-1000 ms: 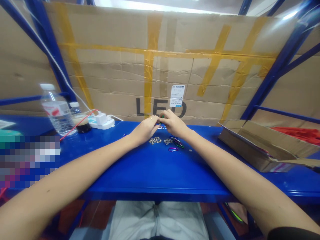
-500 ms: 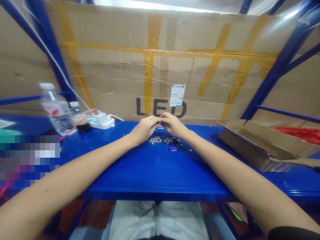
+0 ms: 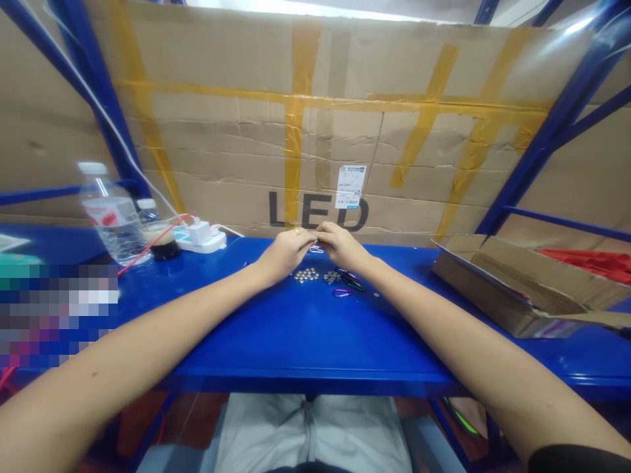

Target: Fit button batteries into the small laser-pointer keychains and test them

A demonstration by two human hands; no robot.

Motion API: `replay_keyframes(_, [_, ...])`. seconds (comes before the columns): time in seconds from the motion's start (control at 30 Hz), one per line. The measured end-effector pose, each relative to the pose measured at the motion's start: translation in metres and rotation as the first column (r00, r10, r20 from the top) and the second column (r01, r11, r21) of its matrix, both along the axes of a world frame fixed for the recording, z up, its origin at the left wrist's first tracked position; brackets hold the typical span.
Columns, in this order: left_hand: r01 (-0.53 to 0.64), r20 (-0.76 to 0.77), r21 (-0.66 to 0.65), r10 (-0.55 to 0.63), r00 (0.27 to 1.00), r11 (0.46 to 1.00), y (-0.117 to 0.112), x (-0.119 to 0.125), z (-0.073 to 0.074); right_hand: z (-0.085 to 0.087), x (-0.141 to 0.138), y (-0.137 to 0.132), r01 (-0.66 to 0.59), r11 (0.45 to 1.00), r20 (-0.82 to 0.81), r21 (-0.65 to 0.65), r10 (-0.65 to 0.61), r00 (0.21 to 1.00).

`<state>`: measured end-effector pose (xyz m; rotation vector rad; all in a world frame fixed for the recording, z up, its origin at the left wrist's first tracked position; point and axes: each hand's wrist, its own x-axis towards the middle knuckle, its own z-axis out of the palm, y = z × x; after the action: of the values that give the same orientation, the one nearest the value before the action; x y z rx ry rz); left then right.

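Note:
My left hand (image 3: 286, 253) and my right hand (image 3: 339, 244) meet fingertip to fingertip above the far part of the blue table. Both are closed in a pinch, and the small piece between their fingers is mostly hidden. Shiny metal loops (image 3: 316, 248) show just below the fingertips; I cannot tell whether they hang from the fingers or lie on the table. Nearer to me sit a cluster of small round metal pieces (image 3: 306, 275) and a pile of smaller silver parts (image 3: 332, 278). Beside that pile are several dark carabiners (image 3: 351, 281) and a single purple carabiner (image 3: 342, 293).
At the left stand a water bottle (image 3: 113, 220), a smaller bottle with dark liquid (image 3: 164, 246) and a white power strip (image 3: 202, 242) with cables. An open cardboard box (image 3: 497, 299) is on the right. A large taped carton (image 3: 221, 151) rises behind the table (image 3: 296, 341).
The metal loops under my fingertips show slightly differently. Both hands hold nearly the same position, and the parts on the table have not moved.

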<state>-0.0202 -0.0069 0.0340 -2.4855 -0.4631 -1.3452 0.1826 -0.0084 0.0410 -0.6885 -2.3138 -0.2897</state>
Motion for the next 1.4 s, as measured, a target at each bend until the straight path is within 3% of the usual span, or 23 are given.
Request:
replay_keyframes(0.6, [-0.014,0.011,0.038,0.014,1.000,0.999,-0.0008,0.0008,0.0002,0.0000,-0.0009,-0.0009,0.039,0.998,0.018,0.042,-0.040,0.999])
replay_keyframes(1.0, [-0.035,0.014,-0.075,0.036,0.999,0.997,-0.0037,0.0009,0.0002,0.0026,0.0018,0.0009,0.069,0.991,0.029,0.117,-0.072,0.997])
replay_keyframes(1.4, [-0.007,0.038,-0.098,0.011,0.999,0.995,-0.0075,0.0011,0.0035,0.0048,0.0013,0.0009,0.050,0.989,0.031,0.141,-0.054,0.998])
